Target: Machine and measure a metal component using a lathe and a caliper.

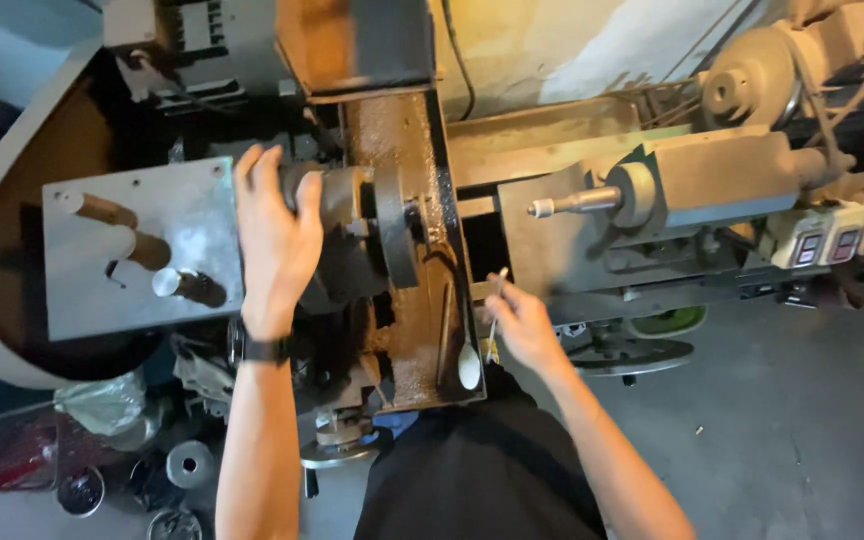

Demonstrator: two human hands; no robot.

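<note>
Both forearms bare, no sleeves in view; left hand [274,232] ungloved, dark watch band [265,350] at its wrist; right hand [522,325] ungloved, wrist bare; black garment [477,475] covers the torso below.

Warm, fairly dim indoor light falls from above and behind the machine, brightest on the yellowish wall [552,50] and the pale metal plate [137,250], which shows soft glare. Deep shadow fills the gaps in the lathe body [402,250] and the lower left corner. Slight motion blur softens the left hand [274,235]. Wide-angle bending curves the frame edges.
</note>
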